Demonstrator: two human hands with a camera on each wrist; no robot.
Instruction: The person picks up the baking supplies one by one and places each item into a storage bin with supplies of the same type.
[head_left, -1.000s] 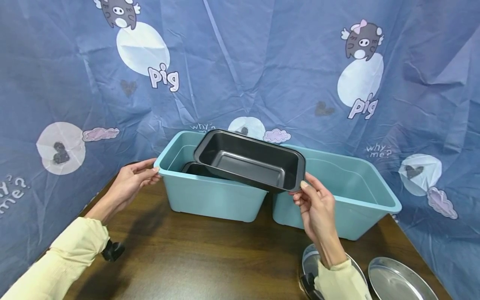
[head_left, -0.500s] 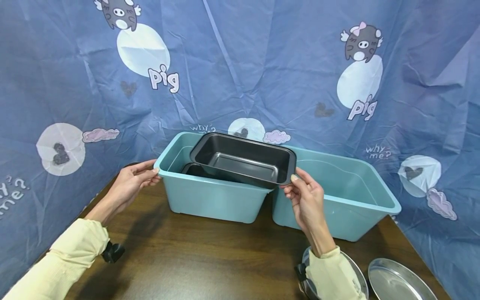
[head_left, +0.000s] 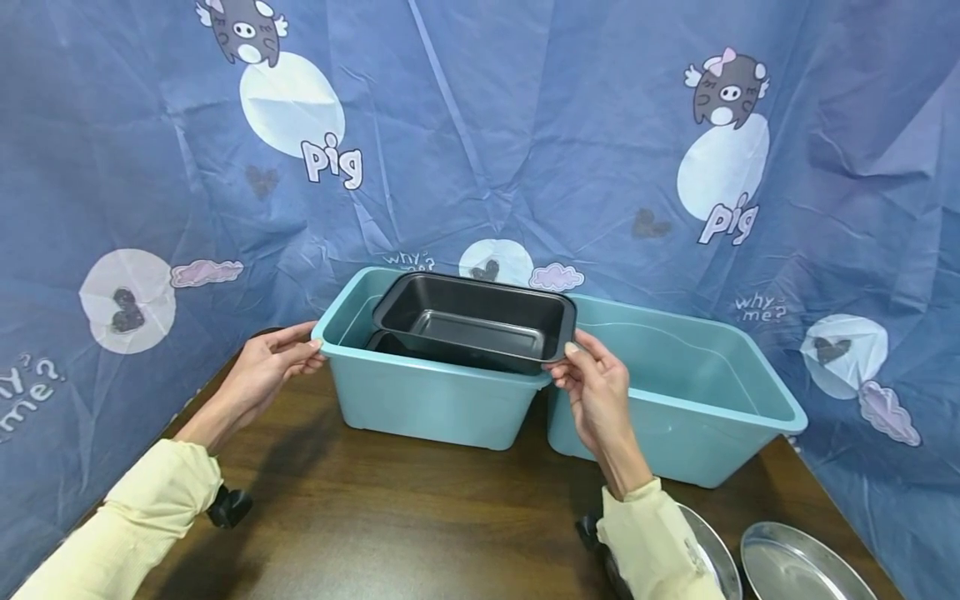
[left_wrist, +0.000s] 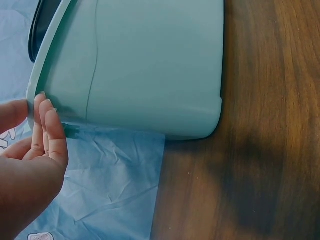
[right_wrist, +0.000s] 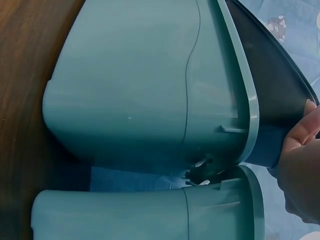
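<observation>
My right hand [head_left: 596, 383] pinches the near right corner of a black loaf pan [head_left: 480, 321] by its rim. The pan hangs tilted over the left teal bin [head_left: 435, 408], partly down inside its mouth. Under it, part of another dark pan [head_left: 390, 343] shows inside that bin. At the bin's near left corner, my left hand [head_left: 266, 362] pinches the rim between thumb and fingers. The left wrist view has the left hand [left_wrist: 40, 145] on the bin's rim [left_wrist: 45, 65]. In the right wrist view the right hand [right_wrist: 302, 160] holds the black pan [right_wrist: 270, 75] above the bin edge.
A second teal bin [head_left: 682, 358] stands close on the right. Round metal pans lie at the table's right front, one [head_left: 798, 562] in plain sight and another [head_left: 716, 550] partly under the right sleeve. A blue printed cloth [head_left: 495, 150] hangs behind the brown table [head_left: 420, 517].
The right hand has moved left and down with the loaf pan, which sits lower and further over the left bin. The left hand stays on the bin rim.
</observation>
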